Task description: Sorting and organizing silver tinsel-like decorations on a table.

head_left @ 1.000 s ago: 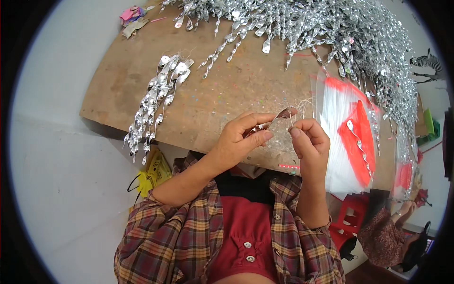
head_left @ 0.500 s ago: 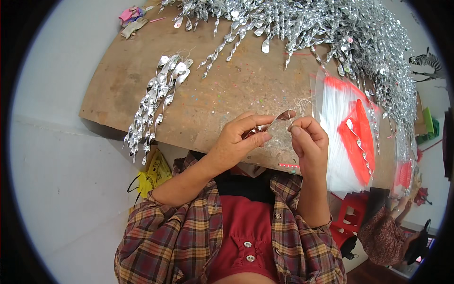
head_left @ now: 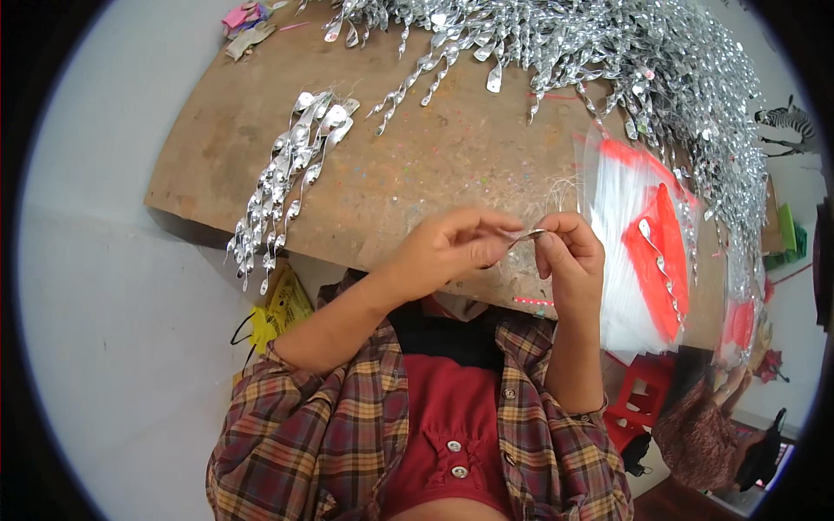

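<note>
Just above the table's near edge, a short silver twisted strip spans the gap between my hands. My right hand pinches its right end between thumb and forefinger. My left hand, slightly blurred, has thumb and fingers curled about the left end; most of the strip there is hidden. To the left, a bunch of silver spiral strips with thin threads at its top lies across the table, its tails hanging over the edge. Pale loose threads lie beyond my right hand.
A large heap of silver spirals covers the far right. Right of my hand lies a clear plastic bag with red parts and one spiral strip on top. A red stool and another person are at lower right.
The strip has turned from a raised, wide-faced position to lying edge-on and lower between my fingers. My left hand has shifted slightly; my right hand stays nearly in place.
</note>
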Tool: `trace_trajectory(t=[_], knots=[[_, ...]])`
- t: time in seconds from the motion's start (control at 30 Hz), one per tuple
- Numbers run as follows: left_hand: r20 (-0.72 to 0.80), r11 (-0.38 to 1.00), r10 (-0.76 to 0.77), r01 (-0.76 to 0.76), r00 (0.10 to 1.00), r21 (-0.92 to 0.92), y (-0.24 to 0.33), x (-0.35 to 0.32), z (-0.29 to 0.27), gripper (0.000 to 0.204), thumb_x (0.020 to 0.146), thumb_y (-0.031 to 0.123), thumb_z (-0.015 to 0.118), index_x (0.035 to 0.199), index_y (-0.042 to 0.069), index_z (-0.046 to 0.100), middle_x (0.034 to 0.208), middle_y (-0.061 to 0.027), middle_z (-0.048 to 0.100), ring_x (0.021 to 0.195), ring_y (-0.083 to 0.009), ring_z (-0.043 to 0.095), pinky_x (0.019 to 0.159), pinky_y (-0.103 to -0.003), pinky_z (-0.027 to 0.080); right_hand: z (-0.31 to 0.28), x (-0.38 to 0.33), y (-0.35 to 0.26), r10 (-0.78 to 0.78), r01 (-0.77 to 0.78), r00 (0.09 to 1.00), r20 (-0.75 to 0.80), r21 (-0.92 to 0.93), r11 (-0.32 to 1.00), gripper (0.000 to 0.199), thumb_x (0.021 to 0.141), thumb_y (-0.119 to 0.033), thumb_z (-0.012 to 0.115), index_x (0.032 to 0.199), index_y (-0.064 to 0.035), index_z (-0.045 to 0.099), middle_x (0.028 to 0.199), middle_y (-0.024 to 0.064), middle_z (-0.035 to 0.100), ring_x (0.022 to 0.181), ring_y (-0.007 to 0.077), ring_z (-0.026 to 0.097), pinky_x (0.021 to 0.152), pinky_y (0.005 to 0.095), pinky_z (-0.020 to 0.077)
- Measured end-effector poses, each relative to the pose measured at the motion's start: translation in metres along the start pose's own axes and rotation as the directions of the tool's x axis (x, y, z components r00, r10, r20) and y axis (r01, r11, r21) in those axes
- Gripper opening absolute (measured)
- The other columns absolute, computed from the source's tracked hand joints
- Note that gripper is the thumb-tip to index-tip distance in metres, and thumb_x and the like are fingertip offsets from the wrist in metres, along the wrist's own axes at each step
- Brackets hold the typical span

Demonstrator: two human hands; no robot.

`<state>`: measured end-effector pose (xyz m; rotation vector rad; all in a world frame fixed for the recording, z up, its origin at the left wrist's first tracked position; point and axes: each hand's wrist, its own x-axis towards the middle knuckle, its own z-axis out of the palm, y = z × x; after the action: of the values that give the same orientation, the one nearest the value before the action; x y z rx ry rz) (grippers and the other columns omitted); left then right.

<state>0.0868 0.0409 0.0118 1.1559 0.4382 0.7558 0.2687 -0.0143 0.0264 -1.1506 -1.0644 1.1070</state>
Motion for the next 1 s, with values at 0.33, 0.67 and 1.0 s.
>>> trace_trajectory(t=[0.33, 0.67, 1.0], knots=[[0.033, 0.999, 0.037, -0.036, 0.999, -0.022, 0.004, 0.001, -0.003, 0.011, 0.085, 0.005, 0.06, 0.096, 0.001, 0.062, 0.107, -0.0075, 0.055, 0.082, -0.0083, 0.055, 0.069, -0.02, 0.044, 0.007, -0.011, 0.016, -0.129, 0.13, 0.991, -0.019, 0.044, 0.991, 0.011, 0.079, 0.001, 0.063, 0.089, 0.0008, 0.063, 0.078, 0.0056, 0.06, 0.056, 0.0066, 0.048, 0.049, 0.0186, 0.0381], [0.056, 0.965, 0.197, -0.203, 0.979, 0.168, -0.001, -0.008, -0.009, 0.011, 0.082, 0.002, 0.062, 0.093, -0.001, 0.063, 0.103, -0.0087, 0.058, 0.086, -0.0117, 0.056, 0.074, -0.024, 0.046, 0.009, -0.012, 0.026, -0.202, 0.202, 0.978, 0.057, 0.003, 0.979, 0.016, 0.076, 0.003, 0.064, 0.092, 0.0014, 0.065, 0.074, 0.0059, 0.056, 0.058, 0.0092, 0.05, 0.048, 0.0187, 0.0385], [0.002, 0.827, 0.311, -0.272, 0.95, 0.491, 0.004, -0.012, -0.004, 0.007, 0.083, 0.002, 0.056, 0.089, 0.0, 0.059, 0.107, -0.0125, 0.057, 0.082, -0.0131, 0.057, 0.07, -0.025, 0.048, 0.016, -0.016, 0.021, -0.131, 0.132, 0.991, 0.024, -0.063, 0.989, 0.021, 0.084, -0.008, 0.061, 0.101, 0.003, 0.06, 0.071, 0.0029, 0.053, 0.055, 0.0081, 0.048, 0.047, 0.0189, 0.0379]])
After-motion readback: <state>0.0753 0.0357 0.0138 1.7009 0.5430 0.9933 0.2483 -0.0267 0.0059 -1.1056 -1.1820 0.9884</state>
